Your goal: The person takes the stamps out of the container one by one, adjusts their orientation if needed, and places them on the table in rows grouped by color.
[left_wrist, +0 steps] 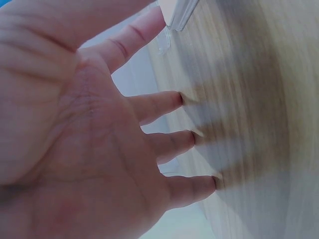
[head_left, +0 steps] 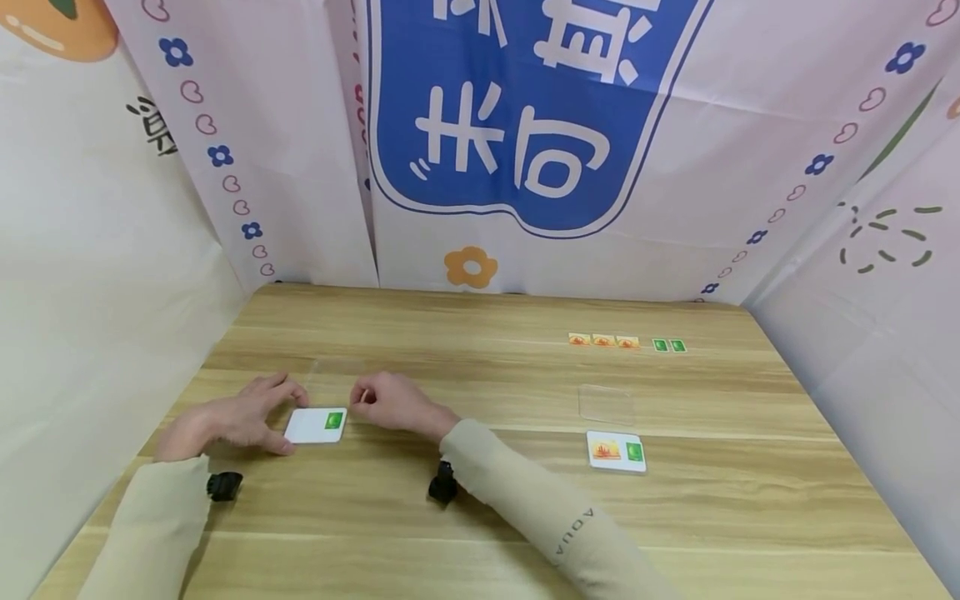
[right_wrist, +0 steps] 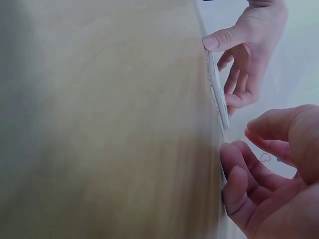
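A white rectangular card [head_left: 307, 427], thick at its edge, lies on the left of the table with a green stamp-like picture [head_left: 333, 420] at its upper right. Thumb and index finger of my left hand [head_left: 251, 412] touch its two left corners; the other fingers are spread straight, tips on the table, in the left wrist view. Just off the card's right edge is my right hand [head_left: 397, 404], fingers loosely bent. A gap shows between its thumb and fingers in the right wrist view, with nothing held there.
A second white card [head_left: 617, 462] on the right bears an orange and a green picture. Behind it lies a clear plastic rectangle [head_left: 606, 404]; another faint one [head_left: 337, 373] is behind the left card. Three orange pictures [head_left: 603, 341] and two green ones [head_left: 669, 345] form a row farther back.
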{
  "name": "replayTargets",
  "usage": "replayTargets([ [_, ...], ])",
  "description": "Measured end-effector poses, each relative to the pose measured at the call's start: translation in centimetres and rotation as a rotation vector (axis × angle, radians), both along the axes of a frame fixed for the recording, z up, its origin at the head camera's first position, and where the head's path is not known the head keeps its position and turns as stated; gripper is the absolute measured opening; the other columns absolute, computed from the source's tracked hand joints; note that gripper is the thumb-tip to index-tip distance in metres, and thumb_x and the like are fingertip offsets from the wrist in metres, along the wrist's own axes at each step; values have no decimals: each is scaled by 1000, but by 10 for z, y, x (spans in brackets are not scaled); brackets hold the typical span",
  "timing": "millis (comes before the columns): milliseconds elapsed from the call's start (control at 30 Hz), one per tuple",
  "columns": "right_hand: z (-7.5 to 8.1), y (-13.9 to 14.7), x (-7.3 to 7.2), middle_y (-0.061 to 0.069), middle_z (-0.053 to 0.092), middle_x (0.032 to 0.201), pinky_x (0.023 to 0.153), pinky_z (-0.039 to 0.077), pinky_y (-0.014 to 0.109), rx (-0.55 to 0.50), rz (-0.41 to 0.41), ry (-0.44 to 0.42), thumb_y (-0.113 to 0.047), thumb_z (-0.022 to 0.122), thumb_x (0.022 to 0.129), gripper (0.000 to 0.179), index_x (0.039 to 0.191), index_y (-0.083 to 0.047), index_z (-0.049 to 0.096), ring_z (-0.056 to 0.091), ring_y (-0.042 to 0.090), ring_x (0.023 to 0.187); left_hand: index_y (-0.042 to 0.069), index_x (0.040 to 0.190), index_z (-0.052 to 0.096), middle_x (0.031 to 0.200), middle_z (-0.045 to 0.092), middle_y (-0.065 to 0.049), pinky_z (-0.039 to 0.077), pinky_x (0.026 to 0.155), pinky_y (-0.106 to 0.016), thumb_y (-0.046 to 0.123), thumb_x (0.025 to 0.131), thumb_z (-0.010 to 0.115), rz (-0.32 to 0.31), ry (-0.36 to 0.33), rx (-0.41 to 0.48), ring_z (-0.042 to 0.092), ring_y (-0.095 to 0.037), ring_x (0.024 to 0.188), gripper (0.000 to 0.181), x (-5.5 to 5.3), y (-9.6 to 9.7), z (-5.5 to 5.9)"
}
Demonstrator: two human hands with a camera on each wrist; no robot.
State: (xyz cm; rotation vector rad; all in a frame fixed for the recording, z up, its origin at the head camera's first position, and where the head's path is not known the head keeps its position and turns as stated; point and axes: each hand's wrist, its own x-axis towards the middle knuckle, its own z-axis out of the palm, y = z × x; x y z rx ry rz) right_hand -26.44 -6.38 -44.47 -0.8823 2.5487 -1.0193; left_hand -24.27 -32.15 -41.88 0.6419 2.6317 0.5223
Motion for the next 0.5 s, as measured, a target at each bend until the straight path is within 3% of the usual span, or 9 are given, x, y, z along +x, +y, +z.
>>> replayTargets([
  [500,-1,-23,3,-14,65,86,61,43,14,129,-7,46,-27,66,93,4,93,-23,67,55,1,71,18,113,50,146,22,-45,25,95,-80,36,72,85,5,-11,0,21,-65,131,57,0,0,1],
])
